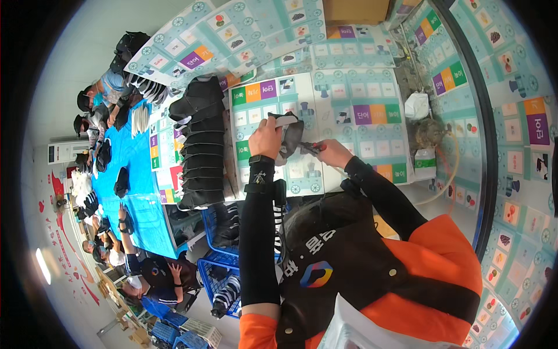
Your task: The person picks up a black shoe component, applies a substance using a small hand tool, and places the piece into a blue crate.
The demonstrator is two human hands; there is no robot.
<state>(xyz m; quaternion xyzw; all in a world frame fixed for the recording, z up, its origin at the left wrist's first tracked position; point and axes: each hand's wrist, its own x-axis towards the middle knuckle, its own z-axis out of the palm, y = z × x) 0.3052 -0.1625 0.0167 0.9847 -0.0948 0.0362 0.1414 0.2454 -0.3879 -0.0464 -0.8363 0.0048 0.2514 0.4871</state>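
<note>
My left hand point(264, 139) pinches a dark fabric piece point(292, 138) by its pale band at the top, just above the patterned table cover. In my right hand point(335, 153) is a small hand tool point(314, 148) with red and black handles, scissors or pliers. Its dark jaws point left, close beside the fabric piece; whether they touch it I cannot tell. To the left of my left hand lies a long overlapping row of black pieces point(202, 152) with pale edges. Both forearms wear black sleeves.
Blue plastic baskets point(224, 269) with black and striped pieces stand below the table's left part. A blue-covered table point(133, 215) runs along the left, with several people around it. A white bag point(417, 106) and a pale hose point(454, 168) are at the right, beside a dark curved bar point(483, 104).
</note>
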